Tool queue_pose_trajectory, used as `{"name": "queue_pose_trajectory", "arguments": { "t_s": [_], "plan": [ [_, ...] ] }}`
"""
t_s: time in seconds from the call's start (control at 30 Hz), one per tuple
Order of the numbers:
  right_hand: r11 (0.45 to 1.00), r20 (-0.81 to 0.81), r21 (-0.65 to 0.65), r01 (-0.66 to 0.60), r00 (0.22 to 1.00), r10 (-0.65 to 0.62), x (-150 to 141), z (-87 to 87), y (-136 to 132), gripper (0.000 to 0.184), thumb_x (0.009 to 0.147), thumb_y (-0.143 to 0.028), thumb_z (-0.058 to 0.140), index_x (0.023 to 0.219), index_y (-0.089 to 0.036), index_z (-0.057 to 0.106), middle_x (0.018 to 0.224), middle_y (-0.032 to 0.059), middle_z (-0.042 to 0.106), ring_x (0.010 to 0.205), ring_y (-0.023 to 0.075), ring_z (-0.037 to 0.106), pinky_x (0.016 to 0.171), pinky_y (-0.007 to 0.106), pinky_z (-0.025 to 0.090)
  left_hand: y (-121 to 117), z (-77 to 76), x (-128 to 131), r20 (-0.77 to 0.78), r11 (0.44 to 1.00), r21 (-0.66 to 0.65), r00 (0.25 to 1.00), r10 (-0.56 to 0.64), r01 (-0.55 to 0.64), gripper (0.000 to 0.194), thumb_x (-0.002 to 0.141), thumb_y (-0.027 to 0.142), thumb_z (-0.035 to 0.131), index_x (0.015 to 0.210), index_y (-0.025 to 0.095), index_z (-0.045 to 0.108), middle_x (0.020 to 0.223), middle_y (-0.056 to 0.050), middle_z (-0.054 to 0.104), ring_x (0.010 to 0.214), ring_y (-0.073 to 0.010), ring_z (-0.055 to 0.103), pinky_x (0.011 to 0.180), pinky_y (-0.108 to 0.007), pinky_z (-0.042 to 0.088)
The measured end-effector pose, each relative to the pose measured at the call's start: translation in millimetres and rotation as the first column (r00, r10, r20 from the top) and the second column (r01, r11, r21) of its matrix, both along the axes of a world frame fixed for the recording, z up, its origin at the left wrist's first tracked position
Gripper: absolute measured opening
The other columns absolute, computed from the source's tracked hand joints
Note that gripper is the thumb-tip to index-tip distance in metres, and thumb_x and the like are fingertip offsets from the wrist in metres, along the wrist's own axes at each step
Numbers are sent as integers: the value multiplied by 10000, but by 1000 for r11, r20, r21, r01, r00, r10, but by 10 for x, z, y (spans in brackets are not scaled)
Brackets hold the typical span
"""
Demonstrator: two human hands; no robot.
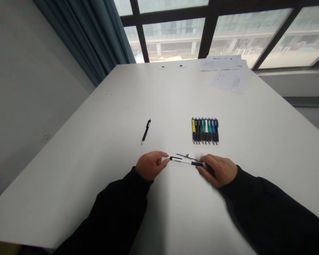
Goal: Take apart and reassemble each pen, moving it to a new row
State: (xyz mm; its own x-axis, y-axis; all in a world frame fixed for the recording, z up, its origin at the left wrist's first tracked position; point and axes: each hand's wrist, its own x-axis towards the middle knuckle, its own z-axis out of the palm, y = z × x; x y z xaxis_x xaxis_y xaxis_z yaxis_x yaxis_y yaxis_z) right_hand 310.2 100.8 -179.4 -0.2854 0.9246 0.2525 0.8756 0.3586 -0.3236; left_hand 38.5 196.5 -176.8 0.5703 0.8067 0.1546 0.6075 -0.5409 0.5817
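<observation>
- Pen (pixel 184 161), white-barrelled with black ends, is held crosswise just above the white table (pixel 101 117), spanning the gap between both hands.
- Left hand (pixel 151 165): the pen's left end is pinched by the fingertips.
- Right hand (pixel 218 170): the pen's right end is gripped by the fingers; this hand is slightly blurred.
- Hands are apart, clamped on the same pen at opposite ends, and are not touching each other.
- Sleeves (pixel 117 209) are black on both arms.
- Thin black rod (pixel 187 157) is lying on the table just behind the pen; a small metal part (pixel 186 155) is seen beside it, too small to be identified.
- Row of pens (pixel 205 131), with yellow, black, green, white and blue barrels, is laid side by side, beyond the right hand.
- Black pen (pixel 146 131) is lying alone at a slant, left of the row and well apart from it.
- Papers (pixel 230 80) are spread near the far edge of the table, with two small white discs (pixel 172 66) to their left.
- Window (pixel 175 35) and blue curtain (pixel 95 35) are seen beyond the table.
</observation>
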Motion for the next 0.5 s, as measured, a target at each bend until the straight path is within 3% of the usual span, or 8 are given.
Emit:
{"name": "queue_pose_trajectory", "arguments": {
  "t_s": [0.2, 0.33, 0.4, 0.5],
  "plan": [
    [999, 28, 30, -20, 999, 19, 9, -29, 15, 191, 931, -326, 499, 906, -166, 600, 713, 32, 630, 575, 147, 571, 540, 262, 375, -7, 24, 22, 36, 998, 3, 997, 65, -65, 195, 863, 315, 594, 828, 158, 705, 550, 24, 540, 524, -108, 478, 561, -227, 382],
    [989, 12, 121, -90, 996, 89, 12, -41, 28, 200, 962, -302, 487, 891, -159, 607, 687, 28, 626, 546, 136, 560, 523, 258, 383, -34, 67, 53, 180, 996, 3, 980, 91, -93, 201, 870, 319, 596, 823, 157, 706, 639, -1, 574, 566, -109, 486, 603, -238, 413],
    [982, -26, 133, -137, 990, 142, 4, -32, 22, 201, 983, -290, 466, 922, -153, 600, 722, 41, 638, 567, 139, 573, 536, 256, 414, -42, 94, 70, 280, 987, -83, 948, 154, -136, 223, 872, 335, 597, 798, 155, 705, 697, -19, 599, 605, -111, 509, 615, -242, 425],
    [980, -110, 85, -181, 976, 190, -22, 2, 0, 201, 1007, -289, 424, 990, -159, 576, 804, 66, 654, 627, 149, 605, 572, 255, 466, -38, 111, 91, 392, 911, -393, 873, 291, -128, 295, 871, 406, 588, 819, 140, 706, 702, -27, 619, 559, -100, 506, 539, -232, 416]
  ]
}}
